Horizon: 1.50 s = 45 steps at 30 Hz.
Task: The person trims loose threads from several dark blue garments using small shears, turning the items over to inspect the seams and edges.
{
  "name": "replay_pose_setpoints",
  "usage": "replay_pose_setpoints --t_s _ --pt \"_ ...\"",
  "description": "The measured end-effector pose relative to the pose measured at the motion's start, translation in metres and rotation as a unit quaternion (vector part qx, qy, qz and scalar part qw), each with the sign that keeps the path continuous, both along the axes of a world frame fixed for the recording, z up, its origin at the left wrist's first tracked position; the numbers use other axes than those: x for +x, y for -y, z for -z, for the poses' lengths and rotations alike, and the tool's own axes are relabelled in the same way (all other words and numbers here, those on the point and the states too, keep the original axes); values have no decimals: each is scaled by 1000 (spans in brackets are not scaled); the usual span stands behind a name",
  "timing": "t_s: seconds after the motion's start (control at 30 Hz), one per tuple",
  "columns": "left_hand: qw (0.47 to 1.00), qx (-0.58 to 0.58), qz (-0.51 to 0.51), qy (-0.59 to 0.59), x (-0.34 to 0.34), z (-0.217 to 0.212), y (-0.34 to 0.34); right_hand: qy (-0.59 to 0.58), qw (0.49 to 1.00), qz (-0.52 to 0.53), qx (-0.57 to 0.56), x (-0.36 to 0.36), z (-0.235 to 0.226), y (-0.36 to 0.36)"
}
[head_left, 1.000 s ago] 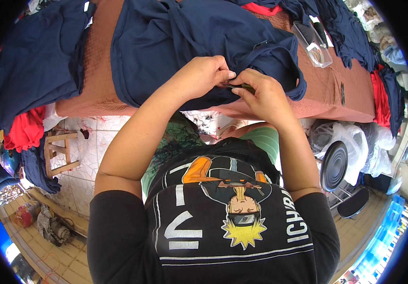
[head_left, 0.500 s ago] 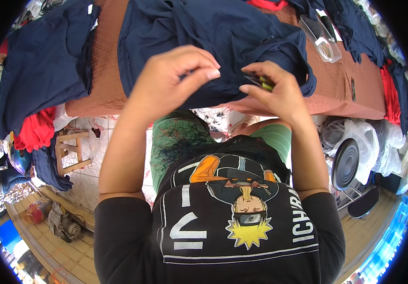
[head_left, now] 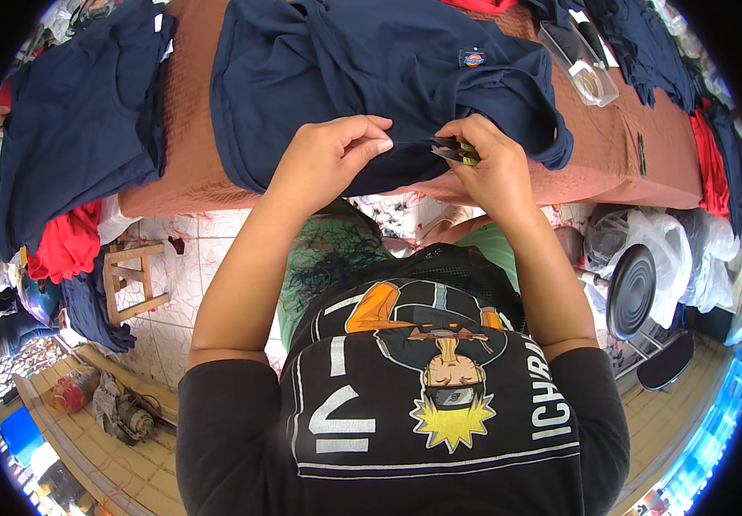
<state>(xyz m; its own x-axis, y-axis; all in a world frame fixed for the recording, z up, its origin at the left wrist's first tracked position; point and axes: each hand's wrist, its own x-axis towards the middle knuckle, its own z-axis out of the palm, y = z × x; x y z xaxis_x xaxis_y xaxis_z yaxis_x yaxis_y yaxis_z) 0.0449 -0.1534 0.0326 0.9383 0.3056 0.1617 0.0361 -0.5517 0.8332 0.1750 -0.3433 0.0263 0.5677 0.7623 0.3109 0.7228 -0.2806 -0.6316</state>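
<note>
A navy garment with a small label lies bunched on the table, its near edge hanging over the front. My left hand is at that near edge, thumb and forefinger pinched together; what they hold, if anything, is too small to make out. In my right hand is a pair of small thread snips with dark blades and yellow-green parts. The blades point left, toward my left fingertips, over the garment's near part. Loose dark threads cover my lap.
A reddish-brown cloth covers the table. More navy garments lie at the left, with red fabric below. A clear plastic box sits at the right. A wooden stool and a black round seat-like disc stand beside me.
My left hand has moved slightly down and left. My right hand has turned, swinging the snips a little leftward. The garment has shifted, exposing its label.
</note>
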Motion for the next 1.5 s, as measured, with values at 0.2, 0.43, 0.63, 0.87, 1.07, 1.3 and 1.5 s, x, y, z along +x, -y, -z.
replay_pose_setpoints --t_s 0.2,0.43,0.63,0.87,1.07,1.3,1.5 --pt "992 108 2 63 7 -17 10 -56 998 -29 20 1 3 0" --pt "989 -126 -34 -70 12 -13 10 -84 996 -30 4 1 -6 3" --pt "999 7 15 -30 10 -16 11 -74 997 -33 0 3 -9 5" --pt "990 -136 21 29 20 -11 21 -86 994 -59 -19 2 -13 2" --pt "994 -109 8 10 23 -8 18 -56 997 -58 18 1 -27 5" --pt "994 -110 10 10 23 -9 19 -63 993 -96 23 6 -21 1" --pt "995 -96 13 9 23 -7 17 -59 992 -107 30 3 -19 -6"
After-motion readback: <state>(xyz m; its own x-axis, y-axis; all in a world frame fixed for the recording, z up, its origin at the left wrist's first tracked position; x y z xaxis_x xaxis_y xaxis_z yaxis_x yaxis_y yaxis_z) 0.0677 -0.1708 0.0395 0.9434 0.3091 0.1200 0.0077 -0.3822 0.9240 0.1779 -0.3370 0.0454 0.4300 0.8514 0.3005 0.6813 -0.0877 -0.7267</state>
